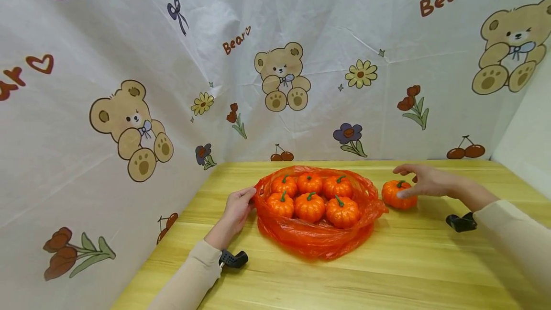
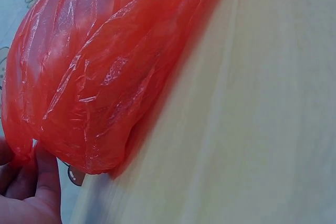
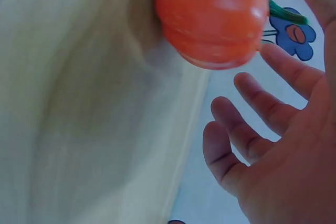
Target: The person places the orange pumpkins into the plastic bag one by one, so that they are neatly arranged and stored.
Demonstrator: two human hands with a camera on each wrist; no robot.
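Note:
A thin red plastic bag [image 1: 318,243] lies spread wide on the table, its mouth facing up. Inside it sit several small orange pumpkins [image 1: 310,207] with green stems, in two rows. My left hand [image 1: 238,208] pinches the bag's left rim between thumb and fingers; in the left wrist view the red film [image 2: 89,82] bunches at the fingertips. Right of the bag, one more pumpkin [image 1: 393,201] stands on the wood. Over it hovers my right hand [image 1: 430,182], fingers spread, thumb in front of the pumpkin. The right wrist view has the fingers apart beside that pumpkin [image 3: 212,17].
The light wooden table [image 1: 301,286] meets a printed cloth backdrop [image 1: 318,23] with bears and flowers behind and on the left. A pale wall [image 1: 531,138] borders the right side. Black wrist devices [image 1: 234,259] sit at both sleeves.

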